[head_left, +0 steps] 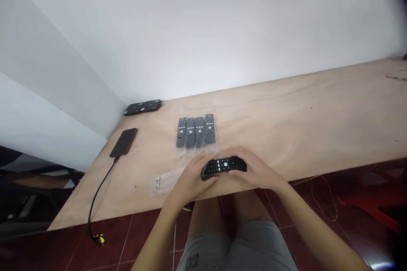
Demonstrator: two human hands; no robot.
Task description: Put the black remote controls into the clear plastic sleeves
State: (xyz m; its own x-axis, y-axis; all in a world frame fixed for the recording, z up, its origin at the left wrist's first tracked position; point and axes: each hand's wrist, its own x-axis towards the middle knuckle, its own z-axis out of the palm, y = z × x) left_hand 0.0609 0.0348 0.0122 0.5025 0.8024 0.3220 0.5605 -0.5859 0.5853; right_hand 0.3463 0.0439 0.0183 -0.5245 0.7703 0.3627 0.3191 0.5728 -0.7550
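Observation:
A black remote control [226,164] lies sideways between my two hands near the table's front edge, its buttons facing up. Its left end is held by my left hand [196,178], and the right end by my right hand [252,168]. Beyond my hands, several dark remotes [195,132] in clear plastic sleeves lie side by side. Beside my left hand is a clear plastic sleeve [168,179] with a small pale packet [157,184] at its left end; my left hand hides part of it.
A phone [123,142] with a black cable [101,186] hanging over the edge lies at the left of the wooden table [286,118]. Two flat black boxes [142,107] sit in the back left corner, by the white wall [203,29].

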